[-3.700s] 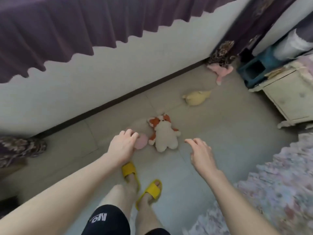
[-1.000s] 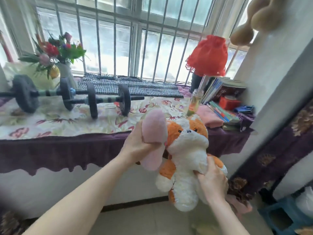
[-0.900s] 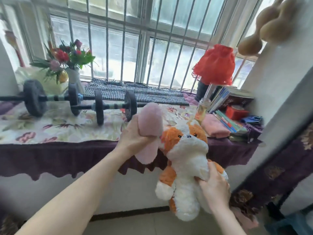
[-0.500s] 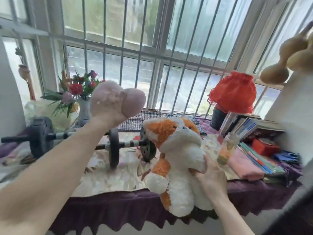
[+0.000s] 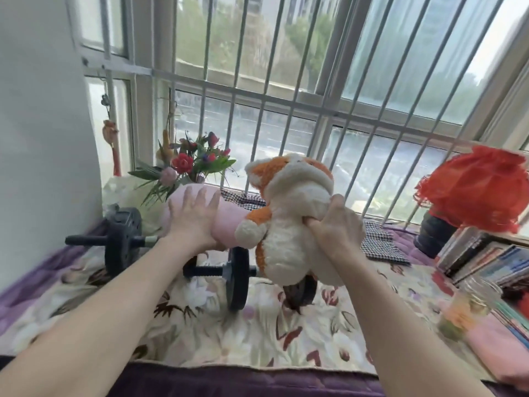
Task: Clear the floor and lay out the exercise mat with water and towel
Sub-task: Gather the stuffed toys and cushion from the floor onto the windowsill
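My left hand [image 5: 191,219] grips a pink plush toy [image 5: 229,217], holding it above the window ledge. My right hand [image 5: 333,224] pinches the fur of an orange and white plush fox [image 5: 289,213], which hangs in the air over the dumbbells. The two toys touch each other. A folded pink towel [image 5: 492,351] lies at the ledge's right end, beside a glass jar [image 5: 469,306] with yellow and green contents. No exercise mat is in view.
The ledge has a floral cloth [image 5: 257,328] over purple fabric. Two dumbbells [image 5: 123,239] [image 5: 237,277] lie on it. A flower vase [image 5: 189,167] stands behind, a red lamp [image 5: 472,190] and stacked books [image 5: 486,259] at right. Barred window [image 5: 286,90] at the back.
I have stepped closer to the ledge. Both hands have carried the toys forward over the dumbbells; the pink toy has dropped from head height to beside the fox.
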